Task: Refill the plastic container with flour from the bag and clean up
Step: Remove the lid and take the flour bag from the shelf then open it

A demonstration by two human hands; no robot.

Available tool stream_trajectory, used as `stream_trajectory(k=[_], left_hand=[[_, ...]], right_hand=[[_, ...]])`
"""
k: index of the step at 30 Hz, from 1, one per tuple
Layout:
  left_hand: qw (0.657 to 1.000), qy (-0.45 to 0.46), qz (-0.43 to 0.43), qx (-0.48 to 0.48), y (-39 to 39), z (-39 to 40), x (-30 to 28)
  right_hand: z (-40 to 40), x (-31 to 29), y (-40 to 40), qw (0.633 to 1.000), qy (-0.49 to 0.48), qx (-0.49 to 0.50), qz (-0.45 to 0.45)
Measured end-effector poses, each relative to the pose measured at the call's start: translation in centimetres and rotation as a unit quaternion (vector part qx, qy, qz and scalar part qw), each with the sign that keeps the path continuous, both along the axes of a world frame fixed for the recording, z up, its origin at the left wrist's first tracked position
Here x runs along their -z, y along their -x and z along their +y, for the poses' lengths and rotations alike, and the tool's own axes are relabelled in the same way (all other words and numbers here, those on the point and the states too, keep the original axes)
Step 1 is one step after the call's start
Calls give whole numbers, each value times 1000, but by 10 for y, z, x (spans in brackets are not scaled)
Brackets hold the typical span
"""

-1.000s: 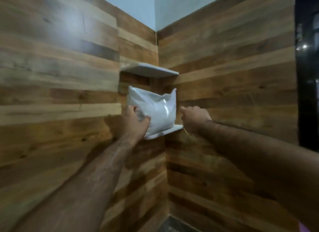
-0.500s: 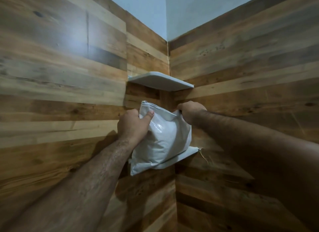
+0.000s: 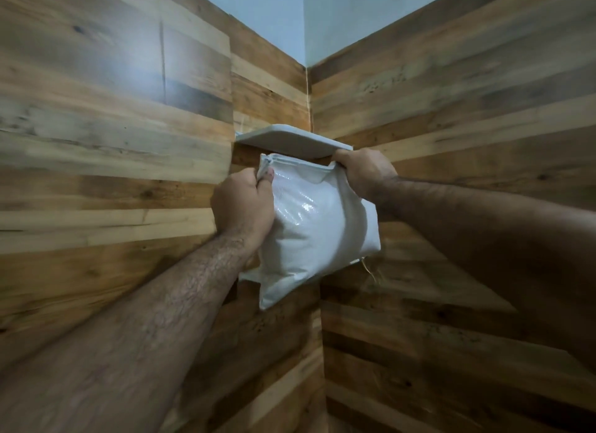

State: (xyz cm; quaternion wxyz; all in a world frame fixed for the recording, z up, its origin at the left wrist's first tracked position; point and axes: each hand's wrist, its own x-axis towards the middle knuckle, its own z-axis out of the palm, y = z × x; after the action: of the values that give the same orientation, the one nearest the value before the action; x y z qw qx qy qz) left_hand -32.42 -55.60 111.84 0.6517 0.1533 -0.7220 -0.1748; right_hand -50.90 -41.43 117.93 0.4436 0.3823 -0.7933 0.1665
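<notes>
A white woven flour bag (image 3: 314, 236) hangs in the corner of two wood-panelled walls. My left hand (image 3: 243, 203) grips its top left corner, thumb on the front. My right hand (image 3: 364, 171) grips its top right corner. The bag is tilted, its lower left corner hanging down in front of the lower corner shelf (image 3: 354, 262), which it almost fully hides. A loose thread dangles from its lower right corner. No plastic container is in view.
A white upper corner shelf (image 3: 290, 140) sits just above the bag's top edge and my right hand. Wood-plank walls (image 3: 113, 142) close in on the left and right, meeting at the corner. Pale painted wall shows above the panelling.
Both hands have shifted to the bag's top corners and drawn the bag off the lower shelf toward me. The bag now hangs forward, and the view has come closer.
</notes>
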Motion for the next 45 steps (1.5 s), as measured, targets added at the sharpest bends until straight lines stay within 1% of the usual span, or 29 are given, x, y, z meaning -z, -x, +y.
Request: stream_trajectory(k=[2, 4, 8, 10, 13, 15, 18, 20, 22, 24, 28, 30, 31, 33, 35, 36, 38, 40, 41, 43, 45], left_hand=[[1000, 6, 7, 19, -13, 25, 4], [999, 8, -12, 30, -26, 54, 14], [996, -17, -59, 59, -52, 119, 60], [992, -53, -82, 76, -63, 152, 97], [983, -97, -125, 97, -79, 202, 171], [970, -144, -142, 132, -91, 234, 225], [949, -207, -176, 159, -118, 282, 303], [936, -228, -212, 163, -136, 312, 353], [924, -239, -257, 154, -152, 336, 403], [911, -246, -296, 150, -170, 360, 447], [882, -294, -331, 164, -203, 401, 506], [875, -295, -345, 167, -216, 414, 526], [872, -295, -353, 169, -223, 421, 532], [865, -293, -372, 166, -235, 432, 542], [856, -297, -389, 166, -246, 439, 553], [852, -300, -396, 166, -252, 441, 559], [845, -288, -418, 168, -262, 444, 569], [841, -259, -441, 175, -268, 444, 573], [838, -246, -453, 180, -270, 444, 572], [827, -245, -466, 198, -274, 443, 567], [809, -283, -461, 230, -281, 442, 560]], right_hand=[[27, 2, -11, 1000, -13, 19, 9], [60, 14, -24, 999, -35, 33, -2], [131, 65, -54, 993, -90, 67, -34], [164, 104, -69, 989, -118, 73, -47], [213, 171, -84, 976, -187, 88, -76], [243, 213, -95, 962, -239, 101, -89], [281, 279, -118, 940, -303, 107, -118], [305, 324, -128, 928, -326, 111, -143], [328, 366, -139, 907, -367, 117, -167], [350, 403, -151, 885, -416, 122, -169], [385, 456, -183, 852, -488, 106, -156], [397, 482, -192, 847, -501, 96, -151], [402, 493, -195, 832, -525, 99, -150], [413, 506, -207, 821, -518, 124, -204], [422, 519, -212, 835, -475, 108, -256], [424, 524, -213, 841, -463, 99, -262], [426, 531, -222, 827, -514, 95, -206], [427, 532, -230, 839, -501, 83, -195], [428, 532, -236, 845, -486, 79, -207], [429, 532, -246, 863, -416, 86, -273], [429, 529, -261, 864, -370, 94, -328]])
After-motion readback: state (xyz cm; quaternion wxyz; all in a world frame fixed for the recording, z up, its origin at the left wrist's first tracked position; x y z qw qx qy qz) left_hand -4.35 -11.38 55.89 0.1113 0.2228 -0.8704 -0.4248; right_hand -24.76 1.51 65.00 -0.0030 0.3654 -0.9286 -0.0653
